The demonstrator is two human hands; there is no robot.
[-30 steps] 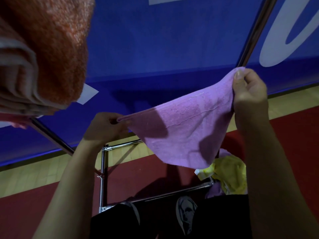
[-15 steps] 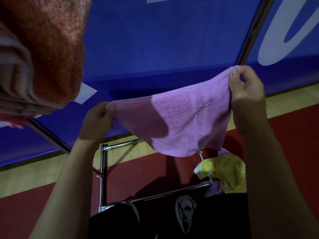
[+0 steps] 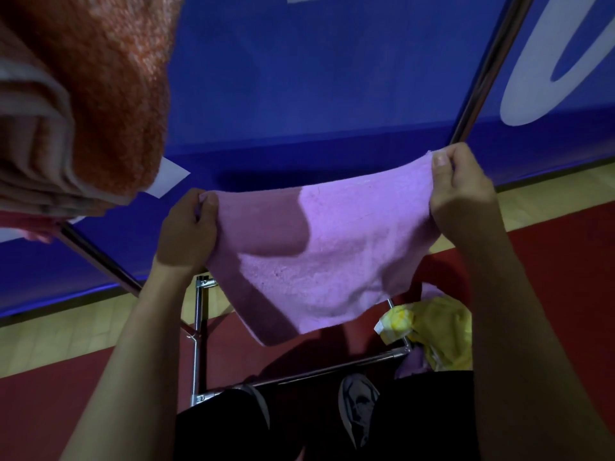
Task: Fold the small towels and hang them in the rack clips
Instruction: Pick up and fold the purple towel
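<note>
- A person stretches a pink hand towel [image 3: 336, 247] in mid-air, its upper edge running as the long axis from the left hand [image 3: 188, 231] up to the right hand [image 3: 461, 197].
- Each hand pinches one top corner between thumb and curled fingers; the right hand rides higher, so that edge slopes down toward the left hand.
- The towel hangs free below that edge, its lower hem drooping to a point above the chrome rack frame [image 3: 199, 331] and touching nothing.
- Neither hand is plainly nearer; a fold would likely bring the two corners together across the open air between them.
- Left of the towel and above it hangs a bulky folded orange towel [image 3: 109, 81]; below its right corner, yellow cloth [image 3: 439, 331] sits by the frame.
- No rack clip is clearly visible.
</note>
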